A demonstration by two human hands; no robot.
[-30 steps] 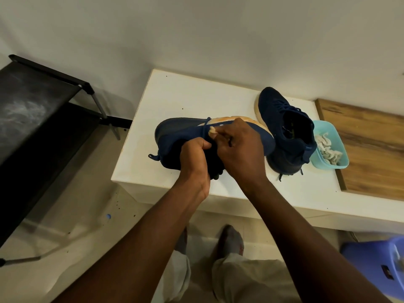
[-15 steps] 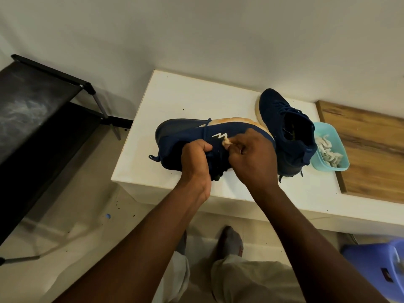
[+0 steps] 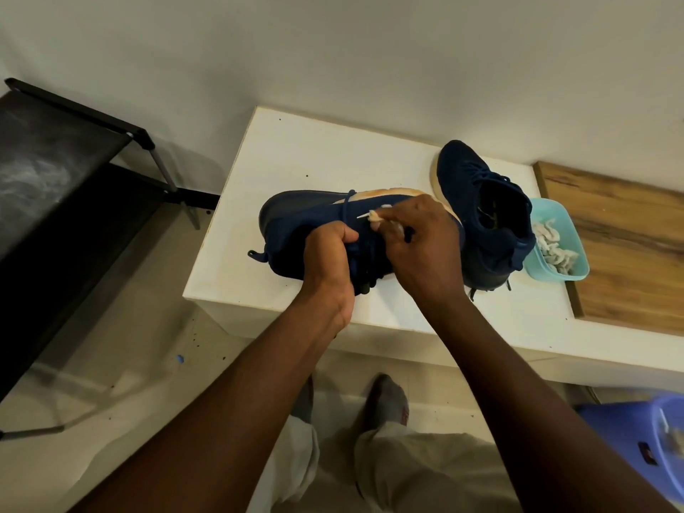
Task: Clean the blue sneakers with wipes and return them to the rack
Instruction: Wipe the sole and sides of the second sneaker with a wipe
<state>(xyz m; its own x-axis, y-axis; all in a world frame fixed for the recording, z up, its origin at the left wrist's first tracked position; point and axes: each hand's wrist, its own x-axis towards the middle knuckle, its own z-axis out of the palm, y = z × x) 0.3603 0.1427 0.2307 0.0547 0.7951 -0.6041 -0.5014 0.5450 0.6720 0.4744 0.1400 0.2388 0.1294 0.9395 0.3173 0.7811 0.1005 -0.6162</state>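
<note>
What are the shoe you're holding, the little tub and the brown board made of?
Held sneaker: probably knitted cloth, matte and finely textured; pale, rubbery-looking sole. Tub: likely plastic, smooth, evenly coloured. Board: looks like wood, streaky grain, maybe only veneer.

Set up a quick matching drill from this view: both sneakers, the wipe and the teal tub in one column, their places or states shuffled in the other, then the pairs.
Things
1. nearer sneaker
2. farther sneaker
3. wipe
4. teal tub

Places or states
A. pinched in the right hand
B. holds crumpled wipes, at the wooden board edge
C. on its side, gripped by the left hand
D. stands on its sole, no hand holding it

Pairs: 1-C, 2-D, 3-A, 4-B
</note>
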